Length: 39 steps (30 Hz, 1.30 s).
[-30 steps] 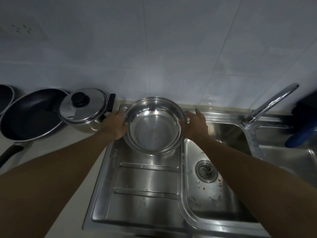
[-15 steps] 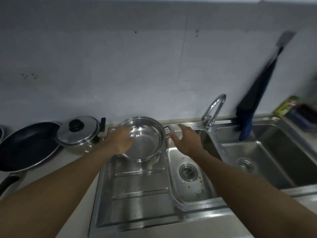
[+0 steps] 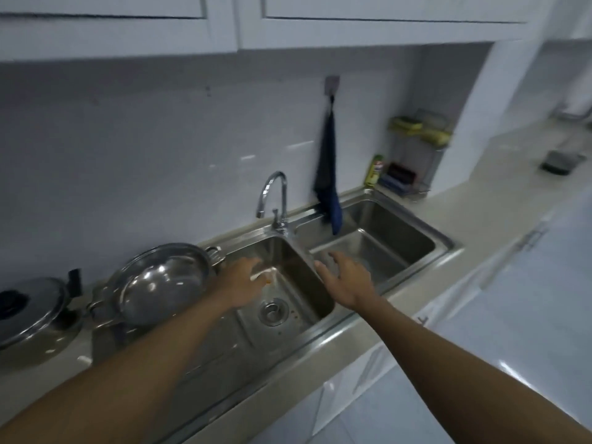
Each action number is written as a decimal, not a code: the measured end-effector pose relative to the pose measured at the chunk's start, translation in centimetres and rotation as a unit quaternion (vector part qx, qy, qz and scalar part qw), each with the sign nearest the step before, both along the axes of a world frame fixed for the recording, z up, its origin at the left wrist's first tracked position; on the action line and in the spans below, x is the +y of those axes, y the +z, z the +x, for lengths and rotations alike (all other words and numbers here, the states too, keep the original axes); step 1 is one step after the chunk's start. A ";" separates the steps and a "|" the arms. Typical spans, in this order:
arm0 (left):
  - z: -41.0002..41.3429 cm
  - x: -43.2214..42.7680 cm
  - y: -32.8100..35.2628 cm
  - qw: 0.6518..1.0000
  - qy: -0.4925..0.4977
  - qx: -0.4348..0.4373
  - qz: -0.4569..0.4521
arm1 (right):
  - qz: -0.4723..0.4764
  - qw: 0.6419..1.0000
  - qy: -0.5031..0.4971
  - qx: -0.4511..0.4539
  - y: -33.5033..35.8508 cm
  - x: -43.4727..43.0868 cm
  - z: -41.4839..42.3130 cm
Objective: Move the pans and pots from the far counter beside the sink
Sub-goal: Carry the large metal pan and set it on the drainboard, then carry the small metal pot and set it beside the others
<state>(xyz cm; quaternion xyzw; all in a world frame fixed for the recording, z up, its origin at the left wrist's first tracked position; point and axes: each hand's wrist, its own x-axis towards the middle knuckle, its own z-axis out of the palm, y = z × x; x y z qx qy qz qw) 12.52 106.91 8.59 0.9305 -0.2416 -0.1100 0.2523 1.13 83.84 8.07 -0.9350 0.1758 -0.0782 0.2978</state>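
An open steel pot sits on the sink's drainboard, left of the basins. A lidded steel pot with a black knob stands on the counter at the far left. My left hand hovers over the left basin, just right of the open pot, fingers relaxed and holding nothing. My right hand is spread open above the divider between the two basins, also holding nothing.
A chrome tap rises behind the basins. A dark cloth hangs from a wall hook over the right basin. A wire rack with sponges stands at the back right. A dark object lies on the far counter.
Both hands have let go of the open pot and moved right over the basins. The view has swung right and up, so the frying pan has left the frame.
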 end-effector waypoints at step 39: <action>-11.6 -79.8 0.3 0.933 -0.359 -0.003 0.028 | 0.060 0.930 -0.361 0.024 -2.0 -65.9 -25.5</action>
